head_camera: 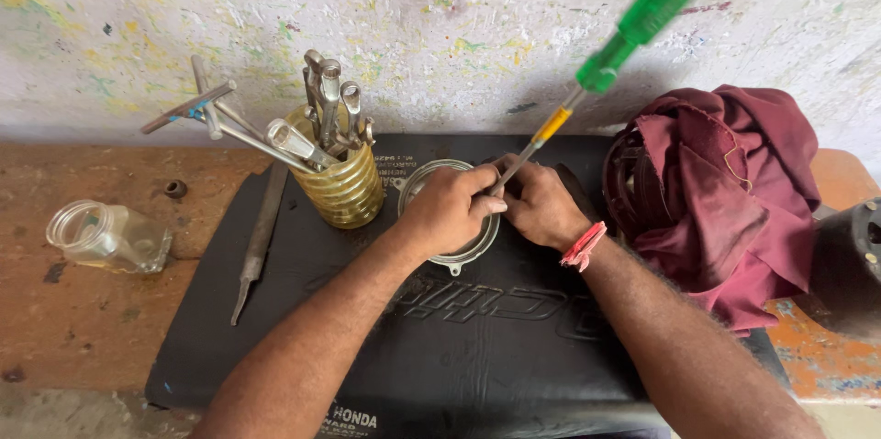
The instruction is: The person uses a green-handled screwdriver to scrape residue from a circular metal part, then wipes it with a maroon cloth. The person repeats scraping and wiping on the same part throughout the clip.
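Head view: we are pinching the shaft of a green-handled screwdriver (601,61) between the fingers of our left hand (450,210), over a round metal ring (424,180) on the black mat (303,311). Our right hand (541,205), fingers curled together, is pressing beside it. A yellow tool holder (349,187) is standing just left.

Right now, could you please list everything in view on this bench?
Screwdriver: one, green handle, tip at the ring, held by both hands.
Ring: one, metal, round, on the mat under the hands.
Mat: one, black, over the bench.
Jar: one, yellowish, holding metal tools, left of the ring.
File: one, grey, on the mat's left edge.
Bottle: one, clear, lying on the bench at left.
Cloth: one, maroon, at right.
Left hand: on the ring.
Right hand: red wrist thread.
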